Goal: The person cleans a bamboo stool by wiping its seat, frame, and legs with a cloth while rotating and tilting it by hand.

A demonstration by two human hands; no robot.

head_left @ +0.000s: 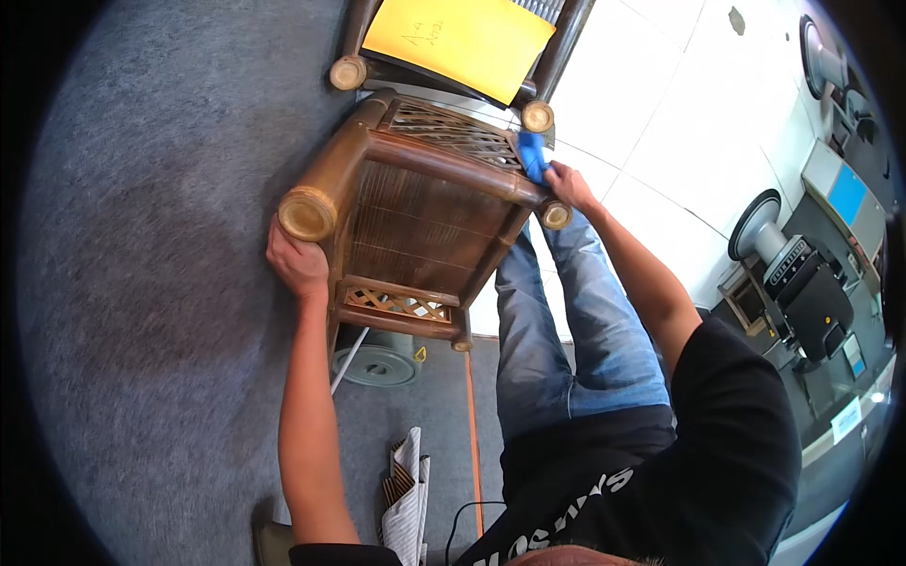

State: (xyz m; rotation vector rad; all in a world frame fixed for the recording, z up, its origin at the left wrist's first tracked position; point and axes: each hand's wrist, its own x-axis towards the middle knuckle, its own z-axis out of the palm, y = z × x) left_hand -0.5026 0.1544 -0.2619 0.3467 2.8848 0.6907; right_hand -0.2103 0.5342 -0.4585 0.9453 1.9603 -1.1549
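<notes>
A brown bamboo stool (pixel 429 226) with lattice panels is tilted in front of me, one slatted face turned towards me. My left hand (pixel 300 259) is closed around its thick left post, just below the pale cut end. At the stool's right corner, my right hand (pixel 569 186) grips a blue cloth (pixel 531 157). The cloth is slightly blurred and lies against the lattice panel (pixel 453 130) and the upper rail. My right fingers are partly hidden behind the rail end.
Beyond the stool stands another bamboo piece (pixel 557 57) carrying a yellow sheet (pixel 458 42) with handwriting. A grey lidded bin (pixel 377 366) is below the stool. Folded striped fabric (pixel 406 505) lies on the dark floor. Machines with round black-rimmed heads (pixel 755 226) stand at the right.
</notes>
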